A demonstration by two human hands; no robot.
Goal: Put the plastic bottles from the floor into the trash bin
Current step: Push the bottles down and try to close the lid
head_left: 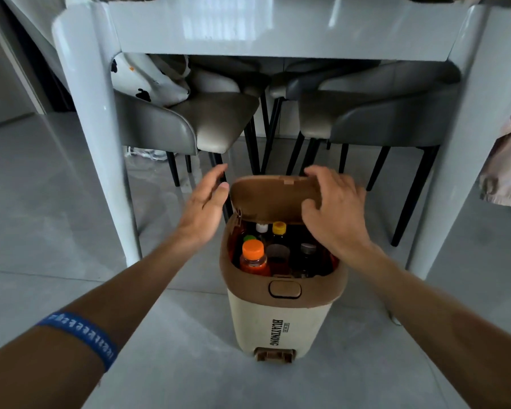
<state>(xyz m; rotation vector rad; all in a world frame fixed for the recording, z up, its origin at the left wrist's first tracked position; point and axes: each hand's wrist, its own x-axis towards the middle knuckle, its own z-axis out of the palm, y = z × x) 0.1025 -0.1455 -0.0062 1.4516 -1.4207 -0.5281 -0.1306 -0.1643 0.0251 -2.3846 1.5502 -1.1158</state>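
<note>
A cream trash bin [281, 323] with a brown rim stands on the grey floor in front of me, its brown lid [273, 199] tipped up and back. Several plastic bottles stand upright inside: one with an orange cap [252, 250], one with a yellow cap [278, 228], one with a white cap [261, 227] and a dark one with a grey cap [308, 249]. My right hand [334, 208] rests on the lid's right edge, fingers curled over it. My left hand [205, 202] hovers just left of the lid, fingers spread, holding nothing.
A glossy white table [278, 28] stands right behind the bin, its legs [98, 137] on either side. Two grey chairs with black legs [213, 119] are tucked under it. A cloth hangs at the right edge [505, 172]. The bin has a foot pedal [275, 355].
</note>
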